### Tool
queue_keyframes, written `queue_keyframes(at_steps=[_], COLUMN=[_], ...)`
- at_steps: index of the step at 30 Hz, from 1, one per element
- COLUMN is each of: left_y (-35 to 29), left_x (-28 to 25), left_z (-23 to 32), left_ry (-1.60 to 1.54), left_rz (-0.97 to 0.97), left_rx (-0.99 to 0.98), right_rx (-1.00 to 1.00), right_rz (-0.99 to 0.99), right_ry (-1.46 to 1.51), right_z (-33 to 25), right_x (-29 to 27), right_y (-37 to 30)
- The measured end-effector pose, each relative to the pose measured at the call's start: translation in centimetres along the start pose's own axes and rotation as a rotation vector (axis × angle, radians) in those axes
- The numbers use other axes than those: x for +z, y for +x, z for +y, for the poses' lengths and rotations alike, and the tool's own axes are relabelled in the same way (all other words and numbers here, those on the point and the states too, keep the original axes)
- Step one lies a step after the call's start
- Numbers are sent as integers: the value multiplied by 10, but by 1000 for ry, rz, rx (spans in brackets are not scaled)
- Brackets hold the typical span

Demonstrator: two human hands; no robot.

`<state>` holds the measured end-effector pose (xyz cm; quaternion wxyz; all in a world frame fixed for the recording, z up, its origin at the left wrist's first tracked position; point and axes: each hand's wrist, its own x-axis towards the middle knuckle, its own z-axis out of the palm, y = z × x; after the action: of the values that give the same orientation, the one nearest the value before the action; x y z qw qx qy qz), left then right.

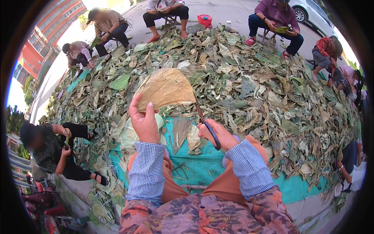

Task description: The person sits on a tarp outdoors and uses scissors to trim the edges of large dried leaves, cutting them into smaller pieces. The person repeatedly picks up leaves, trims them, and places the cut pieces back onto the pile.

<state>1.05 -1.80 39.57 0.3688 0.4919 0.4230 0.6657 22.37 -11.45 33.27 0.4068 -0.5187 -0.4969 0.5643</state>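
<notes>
My left hand point(145, 121) pinches the lower left edge of a large dry, tan leaf point(167, 87), with the thumb on the side toward me. My right hand point(218, 134) grips a pair of scissors point(212, 134) by the dark handles. Their rusty blades point up and touch the leaf's right edge. Below the leaf, a few loose leaves lie on a green sheet point(191, 162) between my knees: a brownish one point(181, 132), a pale tan one point(193, 137), and a pale green one point(130, 134) by my left wrist.
A wide heap of dried leaves point(253, 89) spreads ahead and to both sides. Several people sit around it, some holding leaves. A red container point(204, 21) stands at the far edge, a white car point(315, 17) far right. A red motorbike point(44, 202) is at the lower left.
</notes>
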Motion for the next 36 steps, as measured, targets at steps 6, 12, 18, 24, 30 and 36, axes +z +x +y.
queue_keyframes(at_steps=[6,12,18,24,30,36], left_y=[-5,-5,-4,-4,-4,-4], left_x=[4,7,7,8,7,7], left_z=[2,1,0,1,-1,2], left_ry=[-7,-14,-28,-36,-64,-71], left_rz=[-48,-42,-29,-36,-43,-40], left_rx=[7,6,-15,-21,-42,-46], right_rx=[18,36,77,51,41,66], right_rz=[18,45,62,77,67,58], right_ry=[74,113,142,179,198,185], right_z=[-5,-8,-17,-11,-12,-17], right_x=[2,0,0,1,1,1], right_y=[-2,-3,-7,-5,-5,-6])
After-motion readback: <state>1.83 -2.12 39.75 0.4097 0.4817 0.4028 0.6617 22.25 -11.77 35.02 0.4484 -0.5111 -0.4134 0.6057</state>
